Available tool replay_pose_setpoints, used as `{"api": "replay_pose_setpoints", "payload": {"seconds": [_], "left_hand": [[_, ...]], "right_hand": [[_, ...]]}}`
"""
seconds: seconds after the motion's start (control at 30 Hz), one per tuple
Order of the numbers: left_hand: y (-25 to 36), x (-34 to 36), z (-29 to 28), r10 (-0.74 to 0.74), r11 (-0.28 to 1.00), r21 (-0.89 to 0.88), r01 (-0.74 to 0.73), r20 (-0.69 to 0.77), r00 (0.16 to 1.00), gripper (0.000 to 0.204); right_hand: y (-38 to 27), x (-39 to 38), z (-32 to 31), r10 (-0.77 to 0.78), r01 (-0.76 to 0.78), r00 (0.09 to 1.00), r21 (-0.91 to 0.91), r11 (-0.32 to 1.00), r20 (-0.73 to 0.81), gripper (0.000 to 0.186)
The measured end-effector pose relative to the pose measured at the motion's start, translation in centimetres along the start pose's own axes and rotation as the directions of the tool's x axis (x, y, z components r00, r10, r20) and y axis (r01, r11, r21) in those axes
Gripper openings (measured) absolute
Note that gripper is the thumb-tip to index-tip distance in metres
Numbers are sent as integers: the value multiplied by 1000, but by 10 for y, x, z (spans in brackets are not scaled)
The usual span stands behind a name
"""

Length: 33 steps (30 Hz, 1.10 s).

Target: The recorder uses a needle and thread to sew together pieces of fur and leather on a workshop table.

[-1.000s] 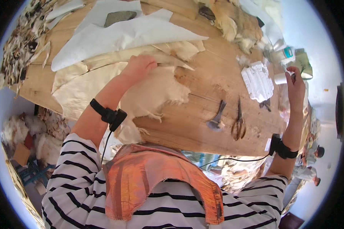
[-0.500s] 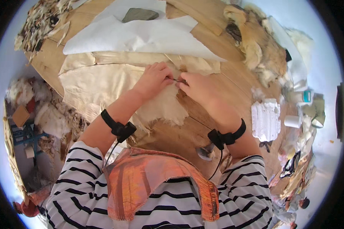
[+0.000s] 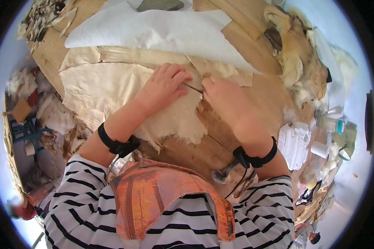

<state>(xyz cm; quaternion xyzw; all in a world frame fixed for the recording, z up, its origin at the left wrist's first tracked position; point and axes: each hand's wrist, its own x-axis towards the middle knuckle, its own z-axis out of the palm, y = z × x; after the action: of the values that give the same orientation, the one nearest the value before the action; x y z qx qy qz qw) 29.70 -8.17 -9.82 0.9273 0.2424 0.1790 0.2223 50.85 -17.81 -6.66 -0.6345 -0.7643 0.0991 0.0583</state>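
A pale cream hide [image 3: 99, 85] with a ragged, fringed near edge lies across the board in front of me. My left hand [image 3: 164, 85] rests on its right part, fingers curled and closed on the hide. Just to the right, my right hand [image 3: 224, 97] is closed, with thumb and forefinger pinched together. From the left fingertips to the right ones runs a thin dark strand [image 3: 192, 87]; I cannot tell whether it is thread or a slim tool. The right fingertips hide its end.
Beyond the hide lies a white sheet [image 3: 153, 31] under a grey stone [image 3: 160, 4]. Tan fur [image 3: 297, 58] sits at the far right. A white egg carton [image 3: 294, 146] and white cup [image 3: 319, 149] stand on the right. Fur scraps [image 3: 56, 112] fill the left side.
My hands have moved a little apart, and the thin dark strand now shows stretched between them. The view has shifted slightly, so the sheet and stone sit higher.
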Motion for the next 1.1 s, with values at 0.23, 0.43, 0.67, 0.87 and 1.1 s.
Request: {"api": "replay_pose_setpoints", "payload": {"seconds": [0.23, 0.43, 0.67, 0.87, 1.1], "left_hand": [[-3, -3, 1, 13, 1000, -11, -13, 8, 1000, 39], [-2, -3, 3, -13, 998, -57, 12, -14, 1000, 32], [-14, 2, 5, -6, 987, -163, 4, -15, 1000, 19], [-21, 8, 7, -44, 980, -197, 35, -38, 998, 10], [-22, 11, 6, -141, 938, -316, 143, 27, 990, 10]], "right_hand": [[26, 16, 4, 174, -242, 964, 394, 887, 200, 25], [5, 13, 3, 109, -111, 994, 381, 918, 25, 28], [3, 13, 21, 201, -191, 979, 401, 896, 18, 30], [2, 24, 8, 195, -238, 970, 412, 880, 144, 22], [8, 28, 16, -33, 51, 996, 227, 973, -82, 13]]}}
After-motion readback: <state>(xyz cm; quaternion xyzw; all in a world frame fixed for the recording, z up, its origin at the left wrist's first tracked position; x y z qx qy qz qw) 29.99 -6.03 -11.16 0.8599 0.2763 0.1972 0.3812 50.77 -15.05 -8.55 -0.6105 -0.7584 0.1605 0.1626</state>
